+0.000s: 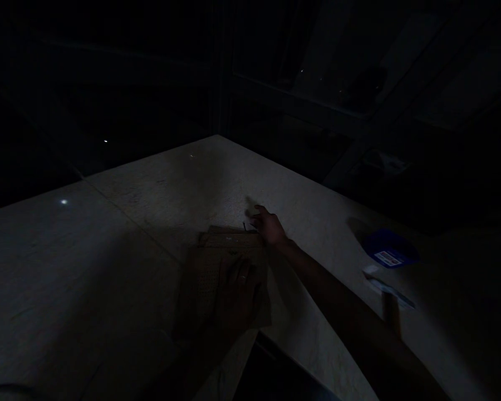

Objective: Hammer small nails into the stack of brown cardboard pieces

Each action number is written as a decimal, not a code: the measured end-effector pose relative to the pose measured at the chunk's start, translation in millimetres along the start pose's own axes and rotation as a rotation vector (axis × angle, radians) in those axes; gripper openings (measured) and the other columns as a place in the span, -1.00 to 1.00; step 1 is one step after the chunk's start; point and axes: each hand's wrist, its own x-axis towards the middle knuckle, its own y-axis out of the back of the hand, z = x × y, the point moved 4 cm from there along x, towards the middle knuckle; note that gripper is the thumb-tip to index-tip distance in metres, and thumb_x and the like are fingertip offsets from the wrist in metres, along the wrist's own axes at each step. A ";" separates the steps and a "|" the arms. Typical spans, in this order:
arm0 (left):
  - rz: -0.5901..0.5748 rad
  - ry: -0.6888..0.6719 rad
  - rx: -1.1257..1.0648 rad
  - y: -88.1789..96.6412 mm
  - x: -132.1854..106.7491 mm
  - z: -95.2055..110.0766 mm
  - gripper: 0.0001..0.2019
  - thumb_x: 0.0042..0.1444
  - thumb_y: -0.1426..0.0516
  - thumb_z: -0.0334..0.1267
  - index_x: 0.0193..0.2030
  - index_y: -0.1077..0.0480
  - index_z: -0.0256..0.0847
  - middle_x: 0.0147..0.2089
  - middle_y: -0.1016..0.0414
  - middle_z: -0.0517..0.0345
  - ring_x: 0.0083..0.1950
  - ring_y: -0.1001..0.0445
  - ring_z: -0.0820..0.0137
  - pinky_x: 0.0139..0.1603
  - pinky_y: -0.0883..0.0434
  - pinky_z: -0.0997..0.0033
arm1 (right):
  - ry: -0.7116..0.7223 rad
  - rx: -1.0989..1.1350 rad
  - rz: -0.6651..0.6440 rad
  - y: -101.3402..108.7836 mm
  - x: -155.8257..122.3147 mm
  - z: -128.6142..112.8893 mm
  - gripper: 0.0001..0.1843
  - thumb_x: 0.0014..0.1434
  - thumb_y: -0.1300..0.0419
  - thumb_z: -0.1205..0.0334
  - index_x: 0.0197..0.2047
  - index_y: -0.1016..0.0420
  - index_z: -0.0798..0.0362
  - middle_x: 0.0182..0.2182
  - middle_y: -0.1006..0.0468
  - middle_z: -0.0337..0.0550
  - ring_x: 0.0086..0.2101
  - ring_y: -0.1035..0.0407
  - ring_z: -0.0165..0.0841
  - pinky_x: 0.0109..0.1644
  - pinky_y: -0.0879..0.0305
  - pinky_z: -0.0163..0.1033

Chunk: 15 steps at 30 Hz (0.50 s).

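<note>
Works in near-darkness over a pale surface [158, 200], facing its far corner. Rests the left hand [236, 289], a ring [242, 277] on one finger, palm down on a brown cardboard stack [221, 241], fingers spread, grip released. Has the cardboard stack lying well in from the far corner, between the two far edges, its layers slightly out of line along the top and faintly marked on the upper face. Extends the right hand [269, 225] to the stack's upper right corner, finger and thumb pointed toward a thin nail-like piece [245, 226] at the top edge. Cannot tell, in such poor light, the state of the right-hand grip, pinching or loose. Keeps a blue item [386, 245] with a white label [389, 258] near the surface's right far edge, and just beside it, farther in from that edge, a wooden-handled hammer [391, 314], blurred. Shows a dark flat object [279, 373] just below the stack, cut off by the bottom of the view. Faces dark framework [338, 108] past the far edges.
</note>
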 end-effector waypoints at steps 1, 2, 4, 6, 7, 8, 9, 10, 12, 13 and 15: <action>0.004 0.004 0.002 0.4 0.1 0.0 -0.66 0.31 -0.06 -0.18 0.16 -0.42 -0.21 0.23 -0.46 -0.10 0.29 -0.33 0.05 0.44 0.00 -0.24 | 0.012 -0.008 0.013 2.2 -0.4 -3.1 -0.48 0.30 -0.15 0.37 0.31 -0.30 0.06 -0.10 -0.69 0.00 -0.09 -0.59 -0.18 0.02 -0.47 -0.06; 0.006 0.005 0.003 0.7 0.2 0.2 -0.66 0.31 -0.07 -0.18 0.15 -0.42 -0.21 0.23 -0.46 -0.10 0.29 -0.33 0.05 0.44 0.00 -0.24 | 0.027 -0.013 0.023 3.9 -1.3 -7.2 -0.50 0.32 -0.13 0.36 0.31 -0.30 0.06 -0.10 -0.69 0.00 -0.08 -0.58 -0.17 0.04 -0.46 -0.05; 0.003 0.004 0.001 1.2 0.5 1.0 -0.68 0.30 -0.07 -0.18 0.13 -0.42 -0.20 0.22 -0.47 -0.09 0.29 -0.33 0.05 0.44 -0.01 -0.24 | 0.068 -0.011 0.024 5.4 -5.1 -17.8 -0.54 0.34 -0.12 0.32 0.29 -0.33 0.07 -0.12 -0.68 0.00 -0.10 -0.57 -0.20 0.03 -0.44 -0.08; -0.008 0.010 -0.004 1.6 1.2 1.5 -0.67 0.30 -0.08 -0.17 0.14 -0.41 -0.21 0.23 -0.46 -0.09 0.29 -0.33 0.05 0.42 -0.05 -0.24 | 0.124 0.005 -0.021 3.3 -12.4 -31.1 -0.57 0.32 -0.20 0.26 0.24 -0.40 0.06 -0.15 -0.68 -0.05 -0.14 -0.57 -0.24 0.00 -0.44 -0.15; -0.017 0.013 -0.007 1.8 1.6 1.8 -0.67 0.29 -0.09 -0.18 0.15 -0.40 -0.21 0.24 -0.45 -0.09 0.29 -0.33 0.05 0.42 -0.07 -0.25 | 0.170 0.005 -0.068 0.7 -17.4 -38.7 -0.57 0.28 -0.26 0.22 0.20 -0.44 0.06 -0.16 -0.68 -0.07 -0.15 -0.57 -0.26 -0.01 -0.44 -0.17; -0.021 0.015 -0.010 2.2 2.0 2.0 -0.66 0.29 -0.10 -0.19 0.16 -0.39 -0.20 0.24 -0.45 -0.08 0.30 -0.33 0.06 0.41 -0.08 -0.25 | 0.230 -0.010 -0.126 -2.7 -23.2 -46.6 -0.56 0.24 -0.31 0.18 0.17 -0.47 0.06 -0.14 -0.67 -0.06 -0.15 -0.56 -0.26 -0.02 -0.44 -0.18; -0.018 0.015 -0.010 2.8 2.4 2.2 -0.66 0.28 -0.11 -0.20 0.16 -0.39 -0.19 0.23 -0.45 -0.08 0.30 -0.32 0.06 0.41 -0.09 -0.25 | 0.298 -0.043 -0.187 -6.7 -29.7 -54.5 -0.54 0.21 -0.34 0.15 0.15 -0.49 0.06 -0.11 -0.66 -0.04 -0.11 -0.55 -0.24 -0.01 -0.44 -0.17; -0.014 0.014 -0.012 3.5 2.8 2.4 -0.66 0.27 -0.12 -0.20 0.15 -0.40 -0.19 0.22 -0.45 -0.08 0.29 -0.32 0.06 0.41 -0.09 -0.25 | 0.368 -0.089 -0.246 -10.9 -36.5 -61.8 -0.53 0.20 -0.35 0.14 0.16 -0.50 0.06 -0.05 -0.65 0.00 -0.07 -0.54 -0.21 0.02 -0.43 -0.14; -0.011 0.013 -0.016 4.0 3.1 2.3 -0.73 0.25 -0.14 -0.21 0.06 -0.46 -0.17 0.16 -0.49 -0.06 0.25 -0.36 0.05 0.40 -0.13 -0.24 | 0.491 -0.190 -0.337 -18.9 -48.8 -73.1 -0.53 0.25 -0.31 0.15 0.20 -0.48 0.04 0.07 -0.59 0.06 0.05 -0.48 -0.16 0.09 -0.41 -0.10; -0.009 0.013 -0.016 3.9 3.0 2.1 -0.78 0.24 -0.14 -0.21 -0.01 -0.48 -0.16 0.12 -0.51 -0.06 0.22 -0.38 0.05 0.38 -0.15 -0.23 | 0.526 -0.230 -0.362 -22.1 -53.4 -76.8 -0.54 0.28 -0.28 0.17 0.22 -0.47 0.01 0.12 -0.57 0.04 0.10 -0.45 -0.16 0.13 -0.39 -0.09; -0.003 0.011 -0.015 3.0 2.3 1.6 -0.84 0.24 -0.15 -0.21 -0.11 -0.51 -0.15 0.08 -0.52 -0.04 0.18 -0.40 0.04 0.37 -0.17 -0.24 | 0.542 -0.291 -0.389 -26.8 -59.1 -80.3 -0.57 0.33 -0.21 0.24 0.25 -0.45 -0.06 0.14 -0.56 -0.03 0.13 -0.44 -0.18 0.18 -0.37 -0.10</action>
